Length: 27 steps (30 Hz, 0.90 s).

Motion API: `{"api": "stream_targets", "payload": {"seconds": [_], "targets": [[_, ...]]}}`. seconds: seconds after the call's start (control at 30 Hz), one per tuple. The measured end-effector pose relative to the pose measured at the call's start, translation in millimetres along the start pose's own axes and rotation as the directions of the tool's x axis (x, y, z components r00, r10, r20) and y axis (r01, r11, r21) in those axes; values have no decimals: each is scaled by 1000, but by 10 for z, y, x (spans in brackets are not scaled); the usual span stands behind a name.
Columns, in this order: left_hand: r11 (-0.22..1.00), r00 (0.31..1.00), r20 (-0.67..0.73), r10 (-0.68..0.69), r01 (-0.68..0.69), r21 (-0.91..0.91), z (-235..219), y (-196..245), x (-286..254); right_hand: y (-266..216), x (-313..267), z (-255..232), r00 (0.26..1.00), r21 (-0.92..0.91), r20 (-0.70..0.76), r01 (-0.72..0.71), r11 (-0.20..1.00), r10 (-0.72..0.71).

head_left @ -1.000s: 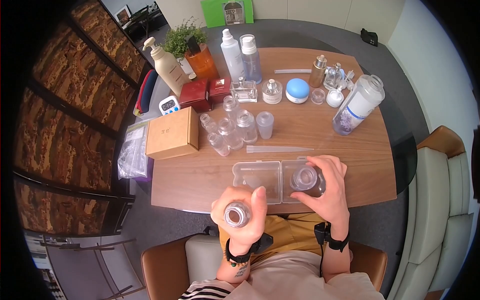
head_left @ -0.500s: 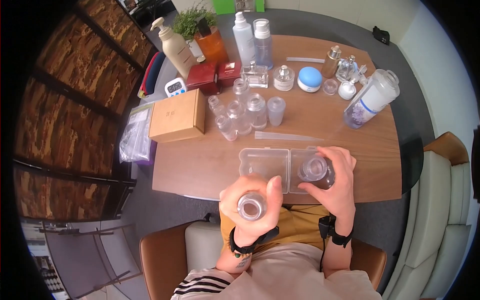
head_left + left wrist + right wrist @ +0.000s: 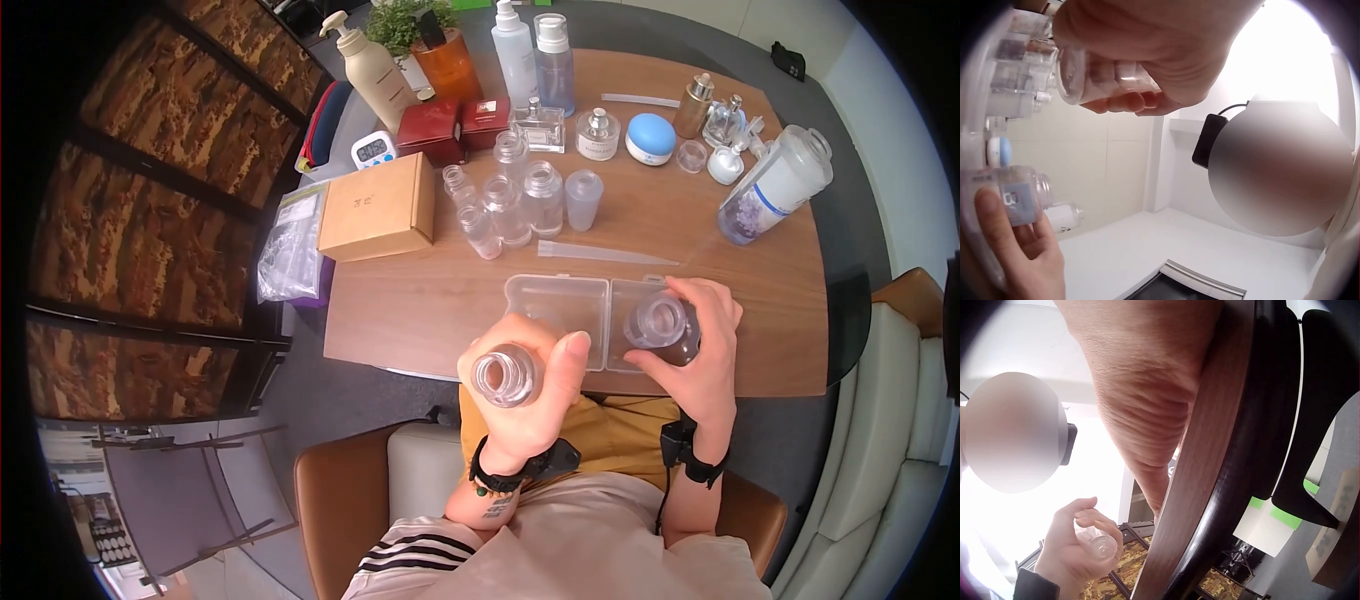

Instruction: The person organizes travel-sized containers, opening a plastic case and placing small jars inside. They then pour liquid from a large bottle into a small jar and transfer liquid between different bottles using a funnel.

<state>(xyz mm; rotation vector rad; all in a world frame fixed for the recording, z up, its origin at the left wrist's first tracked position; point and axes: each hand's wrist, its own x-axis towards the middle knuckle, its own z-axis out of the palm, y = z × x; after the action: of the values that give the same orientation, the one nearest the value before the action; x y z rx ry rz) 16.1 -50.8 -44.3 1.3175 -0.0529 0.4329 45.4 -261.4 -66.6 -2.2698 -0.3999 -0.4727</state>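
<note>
In the head view my left hand (image 3: 535, 400) grips a clear open-necked bottle (image 3: 505, 375), its mouth facing up toward the camera. Fingers wrap round this bottle in the left wrist view too. My right hand (image 3: 705, 350) holds a wider clear bottle (image 3: 661, 321) between thumb and fingers, over the right half of an open clear plastic case (image 3: 560, 285). A blue label (image 3: 1019, 203) with white letters shows on that wider bottle in the left wrist view. The left half of the case lies between the two hands.
Behind the case lies a translucent tapered strip (image 3: 600, 253). Several small clear bottles (image 3: 543, 198) stand beyond it, with a cardboard box (image 3: 378, 207) at left. A large bottle with a purple floral label (image 3: 775, 187) stands at right; pump bottles and red boxes (image 3: 432, 131) are farther back.
The head view has shifted, so the table and both hands appear farther right and higher. Both hands keep their bottles; the left hand's bottle now tilts slightly more to the left.
</note>
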Motion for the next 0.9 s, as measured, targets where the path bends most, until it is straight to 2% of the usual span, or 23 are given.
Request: {"api": "stream_targets", "payload": {"seconds": [0.13, 0.33, 0.47, 0.53, 0.6, 0.67, 0.7, 0.9], "targets": [[978, 994, 38, -103, 108, -178, 34, 92, 4, -12, -1, 3, 1000, 6, -5, -3, 1000, 3], [946, 991, 96, -91, 116, -301, 35, 80, 30, 11, -6, 4, 1000, 9, 0, -5, 1000, 5], [958, 989, 108, -105, 130, -255, 7, 98, 40, 23, -6, 9, 1000, 7, -6, 5, 1000, -5], [931, 990, 93, -108, 133, -340, 19, 126, 63, 23, -12, -5, 1000, 4, -2, -8, 1000, 8], [937, 989, 108, -97, 128, -325, -9, 115, 104, 26, -10, -13, 1000, -5, 8, 2, 1000, -2], [938, 995, 96, -26, 57, -343, -38, 109, 141, 29, -11, -14, 1000, -7, 8, -4, 1000, 4], [973, 995, 88, -55, 73, -218, 2, 198, 148, 30, -8, -17, 1000, -12, 10, 7, 1000, -7], [971, 996, 78, -35, 52, -235, -94, 204, 205, 33, -16, -31, 1000, 10, 15, 1, 1000, -1]]}}
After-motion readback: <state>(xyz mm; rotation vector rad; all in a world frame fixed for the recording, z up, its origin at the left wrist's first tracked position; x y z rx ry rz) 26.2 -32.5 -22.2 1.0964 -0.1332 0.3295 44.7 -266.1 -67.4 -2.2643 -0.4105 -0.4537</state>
